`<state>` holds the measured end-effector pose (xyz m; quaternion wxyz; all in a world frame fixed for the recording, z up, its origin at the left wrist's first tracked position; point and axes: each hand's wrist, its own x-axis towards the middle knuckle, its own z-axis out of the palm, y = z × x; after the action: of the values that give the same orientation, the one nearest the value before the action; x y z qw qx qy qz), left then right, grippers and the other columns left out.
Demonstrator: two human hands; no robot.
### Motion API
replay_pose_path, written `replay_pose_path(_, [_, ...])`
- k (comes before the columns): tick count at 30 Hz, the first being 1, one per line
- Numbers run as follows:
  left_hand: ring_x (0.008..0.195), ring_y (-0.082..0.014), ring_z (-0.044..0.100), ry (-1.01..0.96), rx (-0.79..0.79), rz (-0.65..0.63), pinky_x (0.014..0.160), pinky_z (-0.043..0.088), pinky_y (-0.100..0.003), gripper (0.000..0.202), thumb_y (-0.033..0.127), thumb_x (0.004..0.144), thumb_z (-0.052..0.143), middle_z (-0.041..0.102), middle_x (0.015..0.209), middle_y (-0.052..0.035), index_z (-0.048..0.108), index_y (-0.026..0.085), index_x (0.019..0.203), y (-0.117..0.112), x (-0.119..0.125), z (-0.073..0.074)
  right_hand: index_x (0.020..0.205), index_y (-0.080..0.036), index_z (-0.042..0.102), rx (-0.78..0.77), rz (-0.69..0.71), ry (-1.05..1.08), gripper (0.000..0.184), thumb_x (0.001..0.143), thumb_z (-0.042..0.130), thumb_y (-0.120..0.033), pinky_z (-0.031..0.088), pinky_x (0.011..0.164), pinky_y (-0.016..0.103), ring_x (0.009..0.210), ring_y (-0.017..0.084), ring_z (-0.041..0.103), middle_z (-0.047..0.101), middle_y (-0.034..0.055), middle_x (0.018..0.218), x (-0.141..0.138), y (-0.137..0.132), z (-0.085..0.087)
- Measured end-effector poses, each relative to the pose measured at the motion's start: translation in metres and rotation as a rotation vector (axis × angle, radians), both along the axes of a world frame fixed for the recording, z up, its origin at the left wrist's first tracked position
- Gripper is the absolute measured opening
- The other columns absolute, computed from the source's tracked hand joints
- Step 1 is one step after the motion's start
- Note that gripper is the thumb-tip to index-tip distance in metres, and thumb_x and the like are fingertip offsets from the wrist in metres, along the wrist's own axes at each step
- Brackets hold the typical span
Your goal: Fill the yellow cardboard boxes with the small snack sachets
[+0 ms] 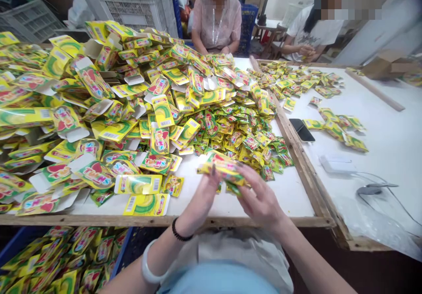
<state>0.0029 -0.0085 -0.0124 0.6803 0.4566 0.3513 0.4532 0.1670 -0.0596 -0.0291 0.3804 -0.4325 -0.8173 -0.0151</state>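
Left hand: the left hand [205, 194] is closed in a pinch, fingers and thumb on the near end of the sachet strip [222, 168].
Right hand: the right hand [260, 196] is half curled, its fingers [246, 176] pressed on the strip's other end.
Strip location: held between both hands at 12 o'clock from the body, just above the table, a folded run of glossy yellow foil packets.
Wrists: a black bead bracelet [180, 231] on the left wrist, with a smooth white bangle [150, 263] further up that arm.
Crate: at 8 o'clock below the table edge, a blue plastic crate [123, 245] filled with printed cards.
Table: white top, rough wooden frame [165, 220].
Cards: at 10 o'clock, a tall heap of yellow die-cut cards [82, 109] with white tabs.
Sachets: at 12 o'clock, a loose mound of small sachets [231, 129], touching the cards.
Right side: at 2 o'clock, a black phone [301, 129] and a white charger [336, 164] on a second table [389, 153].
Far: at 12 o'clock, a seated person in a pink blouse [216, 21]; at 1 o'clock, another in a white T-shirt [313, 34].
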Motion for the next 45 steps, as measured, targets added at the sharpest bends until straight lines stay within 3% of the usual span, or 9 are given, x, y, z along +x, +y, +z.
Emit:
replay_pose_path(4, [0.112, -0.0221, 0.054, -0.246, -0.235, -0.045, 0.099, 0.039, -0.034, 0.038, 0.042, 0.086, 0.05, 0.063, 0.114, -0.008, 0.06, 0.018, 0.114, 0.002, 0.005, 0.007, 0.11, -0.012, 0.055, -0.066, 0.174, -0.179, 0.029, 0.082, 0.052, -0.004, 0.044, 0.099, 0.05, 0.128, 0.032, 0.04, 0.05, 0.0198, 0.131, 0.0, -0.026, 0.009])
replay_pose_path(7, [0.094, -0.02, 0.061, -0.208, -0.233, -0.093, 0.088, 0.045, -0.032, 0.029, 0.031, 0.077, 0.062, 0.068, 0.093, -0.0059, 0.063, 0.016, 0.102, 0.012, -0.006, 0.007, 0.116, -0.017, 0.051, -0.314, 0.139, 0.182, 0.035, 0.084, 0.049, -0.004, 0.053, 0.09, 0.04, 0.114, 0.024, 0.055, 0.059, 0.0143, 0.119, 0.009, -0.035, 0.03])
replay_pose_path(13, [0.06, -0.011, 0.052, 0.052, -0.086, -0.592, 0.059, 0.044, -0.024, 0.023, 0.03, 0.071, 0.069, 0.055, 0.068, 0.0001, 0.058, 0.013, 0.082, -0.001, -0.008, 0.008, 0.106, -0.027, 0.058, -0.465, 0.035, 0.812, 0.027, 0.084, 0.057, -0.012, 0.056, 0.054, 0.023, 0.072, 0.014, 0.064, 0.062, 0.0041, 0.099, 0.017, -0.006, 0.065])
replay_pose_path(19, [0.06, -0.0087, 0.042, 0.241, 0.062, -0.632, 0.056, 0.036, -0.022, 0.025, 0.028, 0.07, 0.069, 0.048, 0.068, 0.0035, 0.049, 0.015, 0.079, -0.011, -0.013, 0.01, 0.104, -0.022, 0.06, -0.503, 0.242, 0.42, 0.024, 0.085, 0.053, -0.009, 0.051, 0.084, 0.033, 0.099, 0.018, 0.059, 0.063, 0.0072, 0.101, 0.018, 0.015, 0.071])
replay_pose_path(24, [0.07, -0.0122, 0.048, 0.341, 0.09, -0.72, 0.065, 0.041, -0.024, 0.039, 0.024, 0.062, 0.074, 0.056, 0.082, 0.0018, 0.054, 0.016, 0.095, -0.015, -0.015, 0.006, 0.105, -0.021, 0.059, -0.627, 0.326, -0.054, 0.028, 0.088, 0.043, -0.007, 0.052, 0.078, 0.026, 0.091, 0.016, 0.062, 0.063, 0.0068, 0.104, 0.016, -0.004, 0.085])
replay_pose_path(31, [0.063, -0.0103, 0.044, 0.26, 0.017, -0.863, 0.062, 0.041, -0.024, 0.029, 0.031, 0.067, 0.072, 0.05, 0.07, 0.004, 0.054, 0.016, 0.084, -0.013, -0.014, 0.0, 0.097, -0.021, 0.057, -0.582, 0.05, 0.391, 0.015, 0.082, 0.06, -0.019, 0.054, 0.063, 0.025, 0.078, 0.016, 0.063, 0.063, 0.0054, 0.089, 0.017, -0.017, 0.049])
replay_pose_path(40, [0.081, -0.0171, 0.056, 0.133, -0.018, -0.95, 0.075, 0.048, -0.032, 0.052, 0.035, 0.066, 0.073, 0.058, 0.095, -0.0041, 0.051, 0.017, 0.109, -0.023, -0.005, -0.016, 0.1, -0.02, 0.063, -0.827, 0.239, 0.303, 0.017, 0.088, 0.053, -0.018, 0.051, 0.081, 0.027, 0.093, 0.016, 0.06, 0.063, 0.0065, 0.1, 0.01, -0.039, 0.048])
replay_pose_path(42, [0.103, -0.0232, 0.054, 0.206, 0.101, -0.845, 0.089, 0.045, -0.037, 0.071, 0.036, 0.065, 0.075, 0.054, 0.117, -0.0105, 0.041, 0.018, 0.124, -0.023, -0.002, -0.014, 0.093, -0.021, 0.065, -0.721, 0.098, 0.298, 0.014, 0.088, 0.053, -0.019, 0.051, 0.078, 0.028, 0.092, 0.017, 0.06, 0.062, 0.0063, 0.096, 0.026, -0.039, 0.05])
replay_pose_path(45, [0.12, -0.0247, 0.044, 0.42, 0.355, -0.563, 0.101, 0.035, -0.041, 0.072, 0.039, 0.074, 0.067, 0.044, 0.133, -0.0124, 0.032, 0.023, 0.134, -0.015, 0.003, -0.016, 0.093, -0.021, 0.064, -0.349, -0.444, 0.323, 0.012, 0.084, 0.058, -0.028, 0.049, 0.064, 0.029, 0.079, 0.018, 0.06, 0.061, 0.0073, 0.094, 0.075, -0.026, 0.051])
